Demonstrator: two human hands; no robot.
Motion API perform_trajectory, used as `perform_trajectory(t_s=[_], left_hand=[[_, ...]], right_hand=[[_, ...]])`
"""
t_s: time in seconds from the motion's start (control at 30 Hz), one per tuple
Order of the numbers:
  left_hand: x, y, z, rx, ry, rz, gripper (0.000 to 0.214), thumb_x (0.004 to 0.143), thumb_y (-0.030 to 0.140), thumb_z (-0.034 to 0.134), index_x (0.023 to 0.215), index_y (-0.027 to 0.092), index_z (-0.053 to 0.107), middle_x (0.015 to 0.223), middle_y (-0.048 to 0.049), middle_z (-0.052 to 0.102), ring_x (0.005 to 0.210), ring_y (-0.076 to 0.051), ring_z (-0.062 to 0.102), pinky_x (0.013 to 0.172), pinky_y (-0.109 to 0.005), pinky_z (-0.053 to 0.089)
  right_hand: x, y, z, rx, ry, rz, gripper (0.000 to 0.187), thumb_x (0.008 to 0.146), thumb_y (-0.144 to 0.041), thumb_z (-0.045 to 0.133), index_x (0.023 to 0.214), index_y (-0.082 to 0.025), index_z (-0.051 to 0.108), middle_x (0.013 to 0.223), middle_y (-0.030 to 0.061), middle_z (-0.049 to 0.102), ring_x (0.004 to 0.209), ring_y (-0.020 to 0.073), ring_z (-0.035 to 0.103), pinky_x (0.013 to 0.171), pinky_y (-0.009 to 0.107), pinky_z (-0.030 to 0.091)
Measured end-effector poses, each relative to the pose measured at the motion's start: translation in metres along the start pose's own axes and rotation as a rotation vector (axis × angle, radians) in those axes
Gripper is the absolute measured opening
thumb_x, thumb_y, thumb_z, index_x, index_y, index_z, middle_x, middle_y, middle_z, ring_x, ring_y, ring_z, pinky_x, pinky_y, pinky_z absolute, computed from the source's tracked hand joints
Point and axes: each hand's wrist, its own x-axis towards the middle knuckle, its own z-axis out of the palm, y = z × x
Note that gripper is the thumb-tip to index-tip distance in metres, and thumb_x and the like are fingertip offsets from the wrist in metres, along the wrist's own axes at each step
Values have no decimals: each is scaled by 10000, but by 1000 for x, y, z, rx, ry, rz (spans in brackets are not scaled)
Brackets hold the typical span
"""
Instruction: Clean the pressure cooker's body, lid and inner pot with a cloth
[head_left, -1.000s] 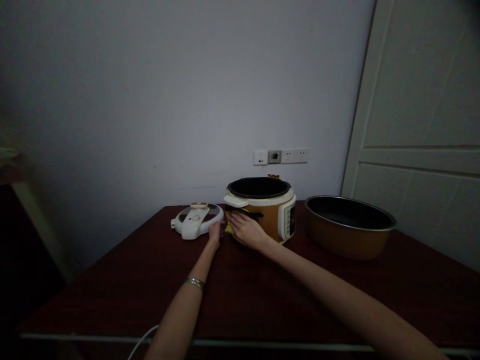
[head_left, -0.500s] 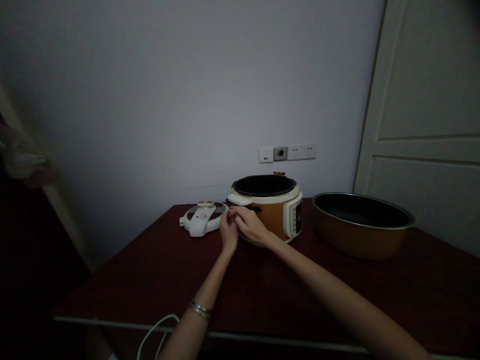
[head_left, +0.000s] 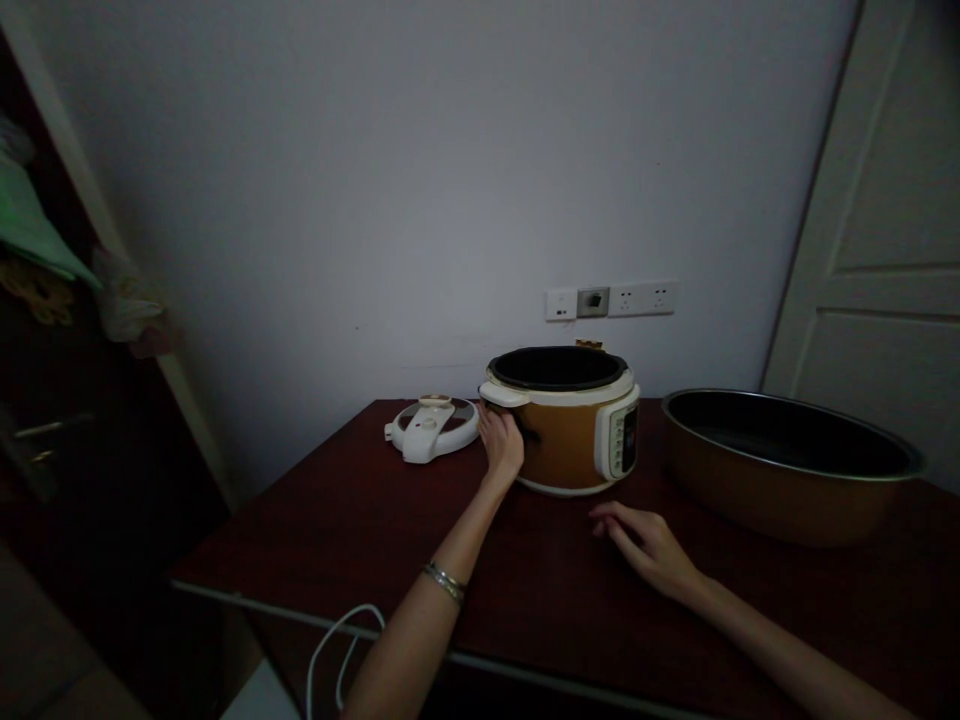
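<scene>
An electric pressure cooker, orange-brown with a white rim and a dark inner pot, stands on the table without its lid. My left hand is closed at the cooker's left side, just under the white side handle; its fingertips are partly hidden. Just left of that hand lies the white lid with its bridge-shaped handle. In front of the cooker, my right hand hovers over or rests on the table, fingers loosely bent and apart, with nothing visible in them.
A large oval pot with a dark inside stands at the right of the dark red table. Wall sockets are behind the cooker. A white cable hangs at the front edge. A door rises at the right.
My right hand has left the cooker's left side and come back toward the right. The left hand stays by the cooker. The view has turned slightly left.
</scene>
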Motion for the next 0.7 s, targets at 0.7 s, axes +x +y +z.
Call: perform_trajectory(t_s=[0.7], left_hand=[[-12, -33, 2, -19, 10, -436, 484, 943, 299, 230, 1347, 67, 361, 1462, -181, 321, 1366, -202, 266, 1112, -353, 229]], right_hand=[[-13, 8, -2, -70, -119, 68, 293, 926, -320, 341, 1016, -175, 579, 735, 20, 652, 687, 150, 630, 675, 272, 461]])
